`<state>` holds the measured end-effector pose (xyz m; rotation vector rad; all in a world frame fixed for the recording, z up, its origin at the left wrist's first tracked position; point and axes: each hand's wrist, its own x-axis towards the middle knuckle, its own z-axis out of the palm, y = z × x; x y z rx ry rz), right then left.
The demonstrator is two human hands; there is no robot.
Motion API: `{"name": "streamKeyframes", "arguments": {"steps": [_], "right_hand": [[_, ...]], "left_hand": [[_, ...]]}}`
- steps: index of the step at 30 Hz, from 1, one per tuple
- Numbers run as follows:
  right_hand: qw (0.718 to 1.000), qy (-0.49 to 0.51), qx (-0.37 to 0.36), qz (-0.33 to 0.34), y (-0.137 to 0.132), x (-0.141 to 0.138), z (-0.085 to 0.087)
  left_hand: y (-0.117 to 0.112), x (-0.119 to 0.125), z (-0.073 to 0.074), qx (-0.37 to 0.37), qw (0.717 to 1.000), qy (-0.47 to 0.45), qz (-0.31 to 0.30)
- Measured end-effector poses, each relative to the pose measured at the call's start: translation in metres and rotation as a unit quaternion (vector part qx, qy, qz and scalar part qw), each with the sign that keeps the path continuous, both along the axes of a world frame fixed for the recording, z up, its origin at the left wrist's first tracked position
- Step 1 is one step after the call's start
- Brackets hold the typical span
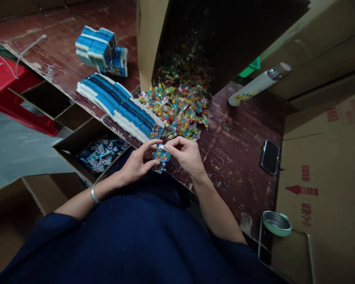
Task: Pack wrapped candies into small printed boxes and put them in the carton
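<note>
Between my hands, over the table's front edge, is a small blue printed candy box (162,157). My left hand (140,161) pinches it from the left, thumb and forefinger on its sides. The fingers of my right hand (185,153) are closed at the box's upper end, where a white flap shows. Just beyond lies a long row of flat blue-and-white boxes (118,104). Beside that row spreads a heap of small clear bags of colourful candies (180,106), spilling from a large carton (149,47) lying on its side.
Banded stacks of flat boxes (96,45) stand at the back left. Below the table edge, an open carton (73,157) holds filled blue boxes (102,154). To the right are a white flask (254,87), a phone (269,157) and a metal cup holder (276,223). A red stool (14,86) is left.
</note>
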<state>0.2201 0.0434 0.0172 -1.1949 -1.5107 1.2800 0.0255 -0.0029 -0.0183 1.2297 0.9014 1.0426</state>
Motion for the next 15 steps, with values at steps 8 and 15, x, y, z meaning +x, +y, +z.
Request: {"name": "streamKeyframes", "arguments": {"steps": [8,15], "right_hand": [[0.985,-0.086,0.12,0.083,-0.008,0.003,0.001],[0.937,-0.296,0.181,-0.027,0.022,0.034,-0.036]], "left_hand": [[0.007,-0.032,0.016,-0.014,0.997,0.063,-0.052],[0.03,-0.139,0.034,0.094,0.898,0.428,-0.037]]}}
